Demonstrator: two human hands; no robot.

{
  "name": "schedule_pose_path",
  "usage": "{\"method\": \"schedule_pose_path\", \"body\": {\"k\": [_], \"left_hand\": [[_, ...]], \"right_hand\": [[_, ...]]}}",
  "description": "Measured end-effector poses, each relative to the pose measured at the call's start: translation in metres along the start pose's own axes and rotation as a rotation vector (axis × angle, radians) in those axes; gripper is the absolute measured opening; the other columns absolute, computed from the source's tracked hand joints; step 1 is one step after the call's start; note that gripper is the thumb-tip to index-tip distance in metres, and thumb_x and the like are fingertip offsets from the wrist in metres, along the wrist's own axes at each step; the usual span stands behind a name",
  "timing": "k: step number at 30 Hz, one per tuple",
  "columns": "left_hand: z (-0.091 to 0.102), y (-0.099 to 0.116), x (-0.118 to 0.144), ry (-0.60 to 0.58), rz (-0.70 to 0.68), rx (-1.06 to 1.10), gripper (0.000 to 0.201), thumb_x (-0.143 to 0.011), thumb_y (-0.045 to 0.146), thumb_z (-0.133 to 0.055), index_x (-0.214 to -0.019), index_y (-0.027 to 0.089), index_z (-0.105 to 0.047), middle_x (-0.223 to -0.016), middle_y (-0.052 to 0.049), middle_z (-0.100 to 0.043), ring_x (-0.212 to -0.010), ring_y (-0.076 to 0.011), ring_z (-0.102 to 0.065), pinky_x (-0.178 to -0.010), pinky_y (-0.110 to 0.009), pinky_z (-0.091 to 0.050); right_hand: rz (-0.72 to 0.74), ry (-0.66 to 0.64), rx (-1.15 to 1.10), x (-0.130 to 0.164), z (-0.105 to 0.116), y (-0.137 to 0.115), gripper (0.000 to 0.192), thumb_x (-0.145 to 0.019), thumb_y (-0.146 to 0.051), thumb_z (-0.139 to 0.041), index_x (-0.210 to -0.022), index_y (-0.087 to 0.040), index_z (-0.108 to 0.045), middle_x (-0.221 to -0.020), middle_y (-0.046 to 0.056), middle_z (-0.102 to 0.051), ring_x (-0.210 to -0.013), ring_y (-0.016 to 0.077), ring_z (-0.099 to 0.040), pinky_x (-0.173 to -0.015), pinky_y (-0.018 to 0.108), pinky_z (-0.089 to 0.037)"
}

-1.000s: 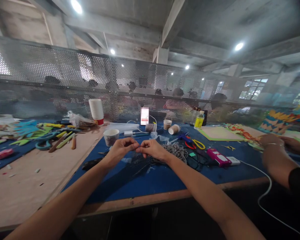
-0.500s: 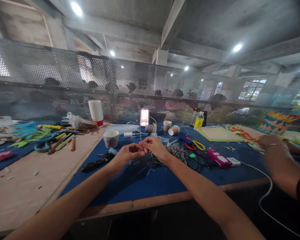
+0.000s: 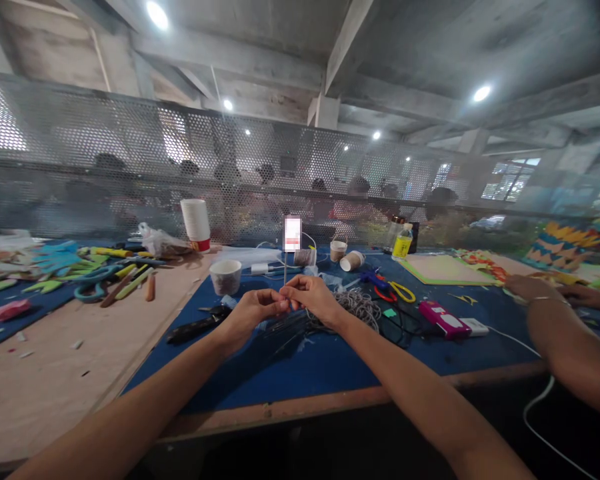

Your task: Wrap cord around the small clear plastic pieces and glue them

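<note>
My left hand (image 3: 254,311) and my right hand (image 3: 311,298) meet fingertip to fingertip above the blue mat (image 3: 330,363), both pinching a thin pale stick (image 3: 285,270) that points straight up between them. Just behind my right wrist lies a heap of grey cord (image 3: 356,304). Under my hands a bundle of thin dark wires (image 3: 285,328) rests on the mat. What the stick is made of is too small to tell.
A paper cup (image 3: 225,276), a black tool (image 3: 195,328), scissors (image 3: 390,289), a pink box (image 3: 441,317) with a white cable and a cup stack (image 3: 196,224) stand around. A co-worker's forearm (image 3: 560,333) rests at right. A perforated metal screen (image 3: 130,167) closes the bench's far side.
My hands moved slightly away from me and closer together; the thin stick now stands upright between the fingertips. The co-worker's arm shifted a little to the right.
</note>
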State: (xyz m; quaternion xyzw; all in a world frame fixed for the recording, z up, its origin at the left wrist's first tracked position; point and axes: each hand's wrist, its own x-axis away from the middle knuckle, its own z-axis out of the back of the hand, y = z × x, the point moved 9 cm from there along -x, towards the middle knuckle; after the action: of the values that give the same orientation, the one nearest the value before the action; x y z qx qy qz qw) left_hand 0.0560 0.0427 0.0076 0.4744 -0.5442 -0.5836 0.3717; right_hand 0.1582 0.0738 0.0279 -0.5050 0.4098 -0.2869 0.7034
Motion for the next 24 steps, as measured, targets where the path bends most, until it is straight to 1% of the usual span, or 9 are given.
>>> {"method": "schedule_pose_path", "body": {"k": [3, 6, 9, 11, 14, 16, 18, 24], "left_hand": [[0.0, -0.003, 0.001, -0.006, 0.046, 0.041, 0.021, -0.069, 0.034, -0.079, -0.068, 0.016, -0.068, -0.077, -0.005, -0.068, -0.071, -0.0138, -0.059, -0.073, -0.028, -0.046], [-0.001, -0.004, 0.001, -0.035, 0.056, 0.054, 0.02, -0.072, 0.034, -0.077, -0.07, 0.017, -0.068, -0.078, -0.005, -0.068, -0.074, -0.0147, -0.06, -0.076, -0.028, -0.046], [-0.002, -0.005, 0.001, -0.05, 0.06, 0.04, 0.02, -0.074, 0.036, -0.075, -0.074, 0.017, -0.069, -0.081, -0.005, -0.069, -0.075, -0.0149, -0.06, -0.074, -0.028, -0.047], [0.001, -0.005, 0.001, -0.018, 0.061, -0.005, 0.02, -0.072, 0.036, -0.076, -0.076, 0.017, -0.069, -0.081, -0.004, -0.068, -0.074, -0.0145, -0.06, -0.072, -0.027, -0.046], [0.009, -0.004, -0.001, 0.057, 0.03, -0.106, 0.022, -0.068, 0.034, -0.08, -0.073, 0.017, -0.068, -0.073, -0.002, -0.066, -0.069, -0.0135, -0.058, -0.067, -0.026, -0.044], [0.011, -0.003, -0.001, 0.068, 0.005, -0.143, 0.023, -0.068, 0.035, -0.079, -0.071, 0.015, -0.068, -0.071, -0.003, -0.065, -0.067, -0.0136, -0.057, -0.065, -0.026, -0.043], [0.009, -0.003, -0.002, 0.044, -0.004, -0.137, 0.024, -0.071, 0.037, -0.077, -0.071, 0.015, -0.068, -0.072, -0.004, -0.066, -0.068, -0.0142, -0.058, -0.067, -0.027, -0.043], [0.001, -0.002, -0.001, -0.032, 0.004, -0.015, 0.026, -0.074, 0.039, -0.075, -0.076, 0.014, -0.069, -0.081, -0.007, -0.07, -0.075, -0.0161, -0.061, -0.077, -0.03, -0.046]], "right_hand": [[0.008, -0.033, 0.004, 0.0, -0.001, -0.001, 0.04, -0.074, -0.052, -0.071, -0.086, -0.015, -0.064, -0.056, -0.002, -0.058, -0.052, 0.0096, -0.052, -0.051, 0.023, -0.037], [0.028, -0.064, 0.012, 0.001, -0.001, -0.003, 0.038, -0.075, -0.05, -0.071, -0.087, -0.015, -0.065, -0.058, -0.001, -0.059, -0.053, 0.0095, -0.053, -0.051, 0.022, -0.038], [0.042, -0.059, 0.007, 0.001, 0.0, -0.004, 0.036, -0.075, -0.049, -0.071, -0.085, -0.015, -0.065, -0.058, -0.001, -0.06, -0.052, 0.0092, -0.053, -0.05, 0.022, -0.038], [0.041, -0.035, 0.012, 0.0, 0.003, -0.002, 0.036, -0.075, -0.049, -0.071, -0.083, -0.014, -0.065, -0.057, -0.002, -0.059, -0.051, 0.0087, -0.051, -0.05, 0.022, -0.037], [0.033, -0.001, 0.036, -0.002, 0.006, 0.003, 0.037, -0.074, -0.049, -0.072, -0.084, -0.014, -0.065, -0.055, -0.002, -0.057, -0.05, 0.0084, -0.05, -0.049, 0.022, -0.036], [0.028, -0.001, 0.034, -0.003, 0.006, 0.006, 0.038, -0.074, -0.05, -0.072, -0.085, -0.015, -0.065, -0.055, -0.002, -0.058, -0.05, 0.0086, -0.05, -0.049, 0.021, -0.036], [0.024, -0.011, 0.025, -0.003, 0.005, 0.006, 0.038, -0.074, -0.05, -0.072, -0.084, -0.015, -0.065, -0.056, -0.002, -0.058, -0.051, 0.0087, -0.051, -0.049, 0.021, -0.036], [0.034, -0.008, 0.013, -0.003, 0.005, 0.003, 0.039, -0.073, -0.052, -0.072, -0.083, -0.015, -0.065, -0.056, -0.003, -0.057, -0.051, 0.0088, -0.051, -0.049, 0.021, -0.036]]}}
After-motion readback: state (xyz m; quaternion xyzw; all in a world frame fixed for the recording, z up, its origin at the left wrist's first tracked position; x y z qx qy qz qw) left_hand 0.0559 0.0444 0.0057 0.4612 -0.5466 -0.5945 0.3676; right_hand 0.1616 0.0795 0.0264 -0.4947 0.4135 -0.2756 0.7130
